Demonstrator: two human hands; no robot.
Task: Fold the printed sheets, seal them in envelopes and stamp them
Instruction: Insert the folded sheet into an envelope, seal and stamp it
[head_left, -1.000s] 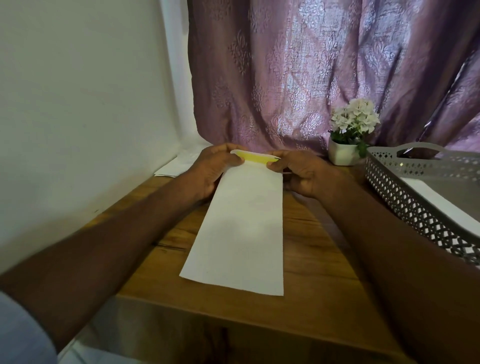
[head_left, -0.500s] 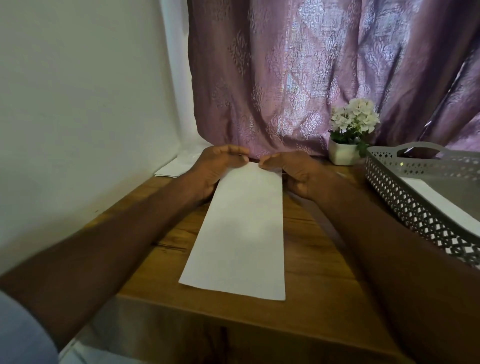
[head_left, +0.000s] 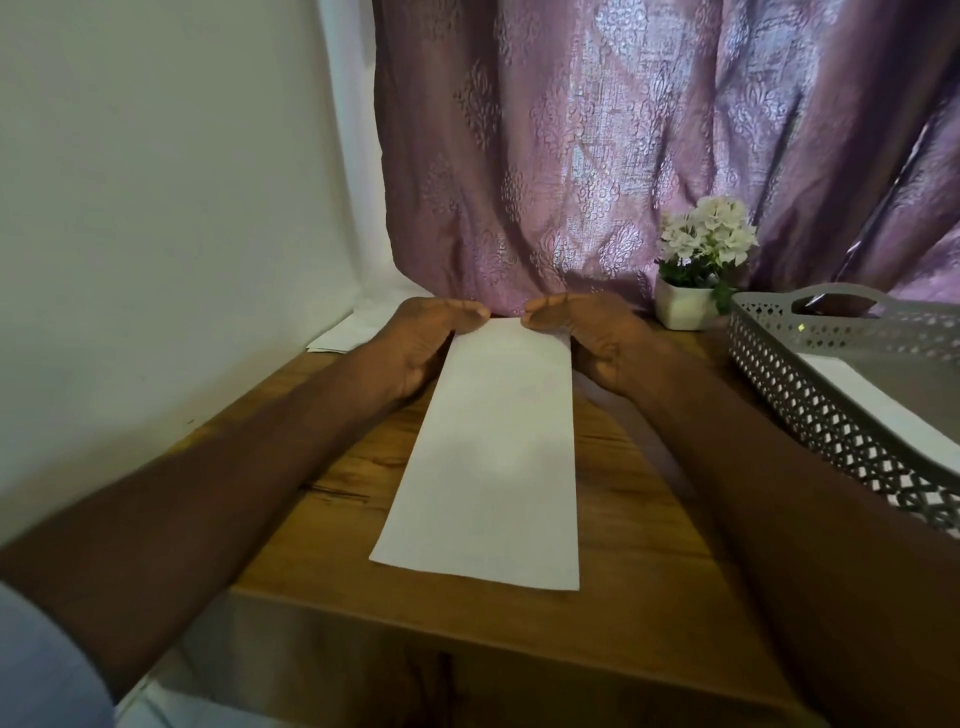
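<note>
Purple patterned curtain (head_left: 597, 145) hangs behind the wooden table (head_left: 649, 519), with a plain white wall (head_left: 156, 182) closing the left side. From my remote seat I see a long white envelope (head_left: 493, 452) lying flat on the table, running lengthwise away from me, its near end close to the table's front edge. My left hand (head_left: 426, 343) sits at the envelope's far left corner and my right hand (head_left: 592, 338) at its far right corner; both have the fingers curled over and the thumbs pressing down on the far end of the envelope. To the right stands a small white pot of white flowers (head_left: 696, 270), and beside it a grey perforated tray (head_left: 831, 395) holding white sheets (head_left: 883, 405). More white paper (head_left: 343, 338) lies at the table's far left, against the wall.
</note>
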